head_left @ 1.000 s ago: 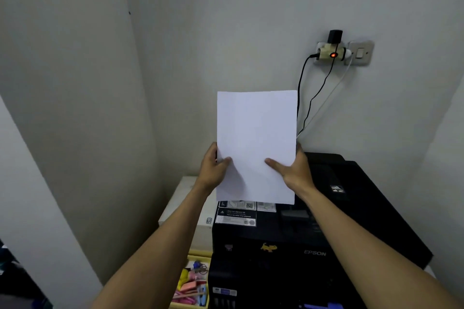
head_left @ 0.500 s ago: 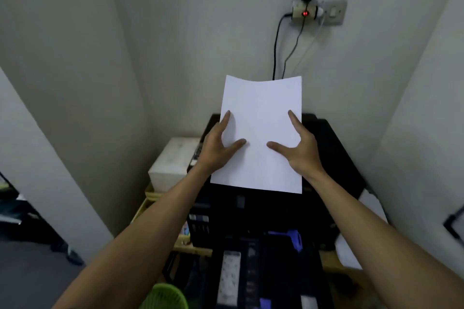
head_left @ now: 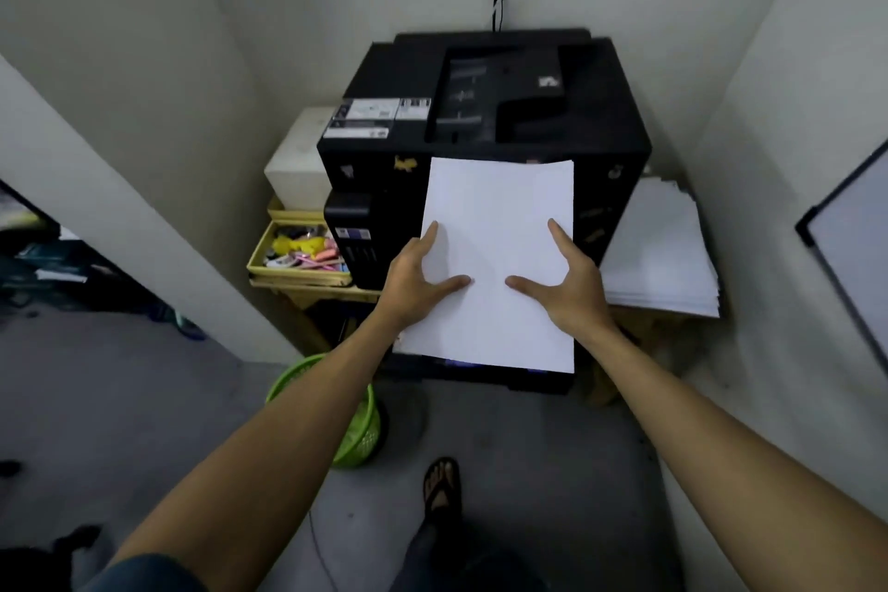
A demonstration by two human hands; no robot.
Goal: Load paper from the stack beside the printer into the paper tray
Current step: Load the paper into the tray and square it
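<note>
I hold a white sheaf of paper (head_left: pixel 497 226) flat in front of the black printer (head_left: pixel 600 111). My left hand (head_left: pixel 415 279) grips its left edge, thumb on top. Gripping the right edge the same way is my right hand (head_left: pixel 569 288). The sheaf covers most of the pulled-out black paper tray (head_left: pixel 499 377), of which only the front lip shows below the paper. A loose stack of white paper (head_left: pixel 660 250) lies on the wooden stand to the right of the printer.
A white box (head_left: pixel 295 163) and a yellow tray of small stationery (head_left: pixel 300 252) sit left of the printer. A green basket (head_left: pixel 355 428) stands on the floor. White walls close in on both sides. My sandalled foot (head_left: pixel 442 486) is below. A whiteboard (head_left: pixel 850 245) leans at right.
The view has tilted down from the wall socket to the printer front and floor. Both hands have lowered the paper from upright in front of the wall to flat over the tray.
</note>
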